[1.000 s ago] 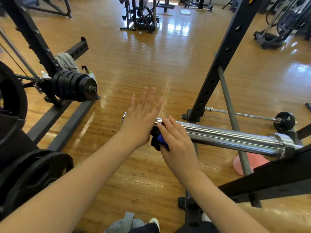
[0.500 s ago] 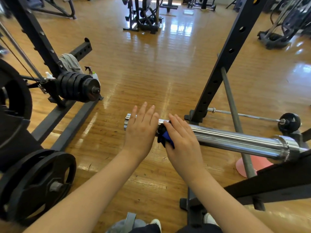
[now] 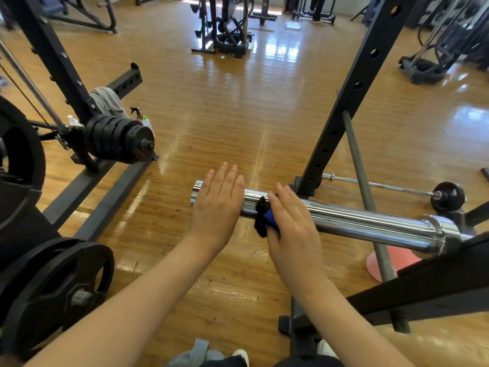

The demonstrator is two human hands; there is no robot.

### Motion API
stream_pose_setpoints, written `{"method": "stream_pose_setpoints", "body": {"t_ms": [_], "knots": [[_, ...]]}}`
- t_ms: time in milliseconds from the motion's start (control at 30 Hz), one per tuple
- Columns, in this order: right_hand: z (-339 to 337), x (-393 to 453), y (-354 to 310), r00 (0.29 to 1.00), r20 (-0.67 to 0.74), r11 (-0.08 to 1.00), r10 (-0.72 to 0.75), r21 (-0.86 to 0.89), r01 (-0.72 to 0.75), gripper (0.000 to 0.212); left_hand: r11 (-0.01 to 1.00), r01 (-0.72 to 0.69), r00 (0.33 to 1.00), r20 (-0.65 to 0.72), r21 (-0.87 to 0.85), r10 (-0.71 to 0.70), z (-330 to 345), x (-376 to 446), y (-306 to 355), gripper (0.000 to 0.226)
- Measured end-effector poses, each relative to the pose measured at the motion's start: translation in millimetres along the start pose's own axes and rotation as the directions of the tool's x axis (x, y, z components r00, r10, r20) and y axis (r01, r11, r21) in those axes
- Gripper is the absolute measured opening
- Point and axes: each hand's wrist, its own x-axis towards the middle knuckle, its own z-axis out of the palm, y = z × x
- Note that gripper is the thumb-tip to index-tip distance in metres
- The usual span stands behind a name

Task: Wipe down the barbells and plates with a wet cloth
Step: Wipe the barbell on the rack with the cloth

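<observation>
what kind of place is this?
Almost certainly a gym: a chrome barbell sleeve on a black power rack, stacked weight plates on a storage peg, and more machines across the wooden floor.

Gym weight room: glossy wooden floor [image 3: 238,107], black perforated rack upright [image 3: 354,91] on the right, stacked black weight plates [image 3: 116,139] on a peg at left, chrome barbell sleeve [image 3: 357,223] near, small loaded barbell [image 3: 447,196] on the floor, exercise machines [image 3: 225,25] far back.
</observation>
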Motion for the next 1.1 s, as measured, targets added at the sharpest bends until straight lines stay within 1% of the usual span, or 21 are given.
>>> {"method": "stream_pose_setpoints", "body": {"t_ms": [33,67,200,300,367,433,467,500,533,600,700,767,800,867,967,1033,1100], "knots": [[3.1,2.5,-4.5,0.999,0.020,1.000,-0.026,0.010,0.026,0.058,1.000,-0.006,1.000,-0.011,-0.007,0.006,0.0,1.0,0.1,0.029],[7.0,4.4,-7.3,0.998,0.042,0.999,-0.053,0.011,0.053,0.059,1.000,-0.009,1.000,-0.010,-0.009,0.008,-0.1,1.9,0.0,0.030],[10.2,2.7,1.9,0.990,0.097,0.995,-0.101,-0.010,0.103,0.061,0.999,0.014,0.996,0.085,0.033,-0.017,-3.4,2.9,1.0,0.034],[-0.4,-6.5,20.0,0.995,0.071,0.997,-0.067,-0.037,0.070,0.063,0.997,0.046,0.976,0.210,0.059,-0.058,-16.6,12.5,2.2,0.069],[-6.6,-10.9,24.7,0.998,0.046,0.998,-0.033,-0.045,0.036,0.064,0.996,0.025,0.959,0.279,0.086,-0.048,-20.0,14.5,2.8,0.078],[-8.3,-10.2,19.2,1.000,0.006,1.000,-0.012,-0.026,0.012,0.061,0.992,0.028,0.957,0.284,0.120,-0.062,-19.5,11.6,4.8,0.084],[-7.8,-7.7,12.9,1.000,-0.010,1.000,-0.021,-0.003,0.021,0.058,0.993,0.021,0.964,0.260,0.120,-0.052,-20.5,9.1,7.1,0.086],[-5.7,-4.5,6.7,0.999,-0.017,0.999,-0.046,0.020,0.046,0.054,0.998,0.008,0.979,0.204,0.070,-0.023,-17.3,5.6,11.7,0.082],[-2.7,-1.5,2.4,0.997,-0.011,0.997,-0.071,0.037,0.072,0.051,1.000,-0.011,0.991,0.134,0.017,0.009,-11.6,1.6,16.1,0.072],[3.5,1.8,2.9,0.995,0.022,0.994,-0.094,0.059,0.093,0.051,0.997,-0.038,0.997,0.067,-0.064,0.042,-7.8,-0.7,20.8,0.052],[5.2,1.2,17.6,0.987,0.037,0.987,-0.154,0.045,0.152,0.043,0.993,-0.091,0.995,0.044,-0.079,0.094,-5.5,5.1,18.5,0.042],[3.0,-1.5,25.5,0.981,0.028,0.981,-0.192,0.032,0.192,0.042,0.990,-0.125,0.991,0.040,-0.066,0.128,-3.1,6.7,14.5,0.035],[1.2,-2.9,28.5,0.981,0.018,0.981,-0.193,0.032,0.192,0.042,0.989,-0.137,0.989,0.044,-0.062,0.140,-2.6,7.4,13.5,0.035],[-1.4,-7.3,34.1,0.985,-0.004,0.984,-0.175,0.031,0.175,0.040,0.989,-0.138,0.987,0.073,-0.060,0.142,-4.1,10.1,13.6,0.046],[-7.0,-13.5,39.7,0.991,-0.009,0.991,-0.130,0.009,0.130,0.051,0.992,-0.115,0.982,0.142,-0.056,0.122,-9.6,14.2,15.4,0.065],[-10.8,-12.0,34.3,0.998,-0.018,0.999,-0.052,0.010,0.052,0.056,0.993,-0.108,0.979,0.167,-0.048,0.115,-11.9,15.0,15.9,0.073],[-10.6,-6.3,19.4,0.999,-0.035,0.999,0.009,0.035,-0.008,0.056,0.993,-0.105,0.979,0.167,-0.058,0.113,-12.5,15.6,15.4,0.073]]}}
